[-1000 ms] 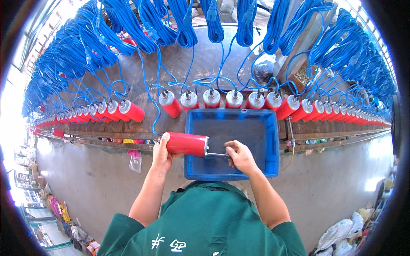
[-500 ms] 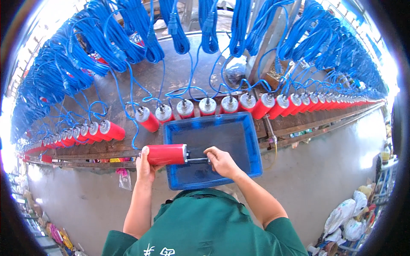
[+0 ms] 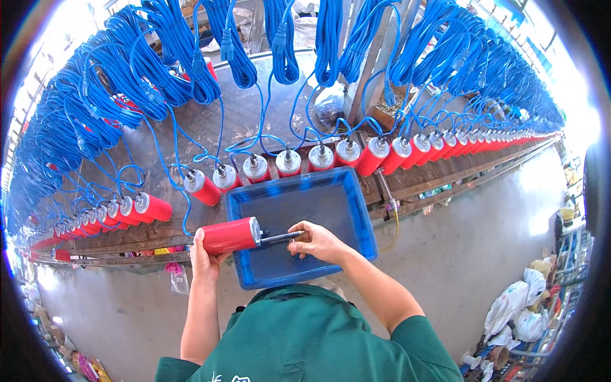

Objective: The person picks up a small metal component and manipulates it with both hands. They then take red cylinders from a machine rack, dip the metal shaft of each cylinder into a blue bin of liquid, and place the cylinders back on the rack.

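Observation:
My left hand [image 3: 205,256] is wrapped around the far-left end of a red cylinder with a silver end cap [image 3: 230,235], which looks like a motor body. It is held roughly level, over the left side of a blue plastic tray [image 3: 367,237]. From the silver end a thin metal rod [image 3: 280,238] sticks out to the right, tilted slightly upward. My right hand [image 3: 317,242] has its thumb and fingers curled at the rod's outer end; the exact contact is partly hidden by the fingers. A blue cable [image 3: 186,216] runs down toward the cylinder's left end.
A row of similar red cylinders [image 3: 288,163] stands along the bench edge behind the tray. Blue cable coils [image 3: 284,51] hang above them, their leads drooping to the cylinders. A metal post [image 3: 368,73] rises at the back. White bags [image 3: 506,305] lie at the lower right.
The view has shifted, so the bench and cylinders sit further left. The rod now tilts upward instead of lying level, and my right fingers have curled lower around its end.

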`<state>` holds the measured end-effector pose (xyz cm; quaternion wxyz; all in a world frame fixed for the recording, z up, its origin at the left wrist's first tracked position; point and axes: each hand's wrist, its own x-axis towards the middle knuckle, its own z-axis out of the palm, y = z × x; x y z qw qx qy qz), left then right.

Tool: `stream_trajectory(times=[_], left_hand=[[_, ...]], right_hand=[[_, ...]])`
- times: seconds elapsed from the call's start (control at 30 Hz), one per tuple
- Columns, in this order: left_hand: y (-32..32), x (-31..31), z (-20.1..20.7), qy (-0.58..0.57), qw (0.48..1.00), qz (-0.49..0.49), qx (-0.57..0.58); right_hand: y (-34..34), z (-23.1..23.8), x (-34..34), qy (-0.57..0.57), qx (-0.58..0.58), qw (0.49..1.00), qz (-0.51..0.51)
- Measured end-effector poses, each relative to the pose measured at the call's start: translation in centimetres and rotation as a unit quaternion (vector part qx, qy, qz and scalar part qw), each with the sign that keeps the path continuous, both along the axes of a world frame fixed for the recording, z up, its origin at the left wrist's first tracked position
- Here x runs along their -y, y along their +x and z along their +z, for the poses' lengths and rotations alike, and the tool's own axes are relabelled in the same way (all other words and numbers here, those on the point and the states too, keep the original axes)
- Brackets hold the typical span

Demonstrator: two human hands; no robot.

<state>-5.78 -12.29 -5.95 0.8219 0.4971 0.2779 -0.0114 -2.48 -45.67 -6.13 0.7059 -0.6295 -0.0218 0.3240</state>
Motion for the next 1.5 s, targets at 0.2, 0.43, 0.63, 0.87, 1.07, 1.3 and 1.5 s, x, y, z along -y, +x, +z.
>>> stream_trajectory(times=[0.2, 0.43, 0.63, 0.87, 1.07, 1.3, 1.5], left_hand=[[0.4, 0.1, 0.0, 0.014, 1.0, -0.002, 0.008], [0.5, 0.2, 0.3, 0.002, 1.0, 0.017, 0.013], [0.7, 0.3, 0.3, -0.019, 0.999, 0.027, 0.01], [0.6, -0.3, -0.4, 0.008, 1.0, -0.006, 0.007], [0.6, 0.0, -0.5, 0.012, 1.0, -0.005, 0.012], [0.6, 0.0, -0.2, 0.029, 0.999, -0.007, 0.018], [0.7, 0.4, -0.3, 0.042, 0.998, 0.0, 0.043]], right_hand=[[1.7, 0.6, -1.4, -0.14, -0.123, 0.982, -0.002], [0.7, 0.6, 1.0, -0.167, 0.491, 0.855, 0.002], [1.0, 0.3, -1.1, -0.167, 0.201, 0.965, -0.007], [0.4, 0.4, 0.3, -0.19, 0.292, 0.933, 0.085], [1.9, 0.6, -0.4, -0.184, 0.174, 0.965, 0.072], [1.8, -0.3, -0.9, -0.145, -0.016, 0.987, 0.062], [1.5, -1.0, -0.8, -0.1, 0.046, 0.994, -0.006]])
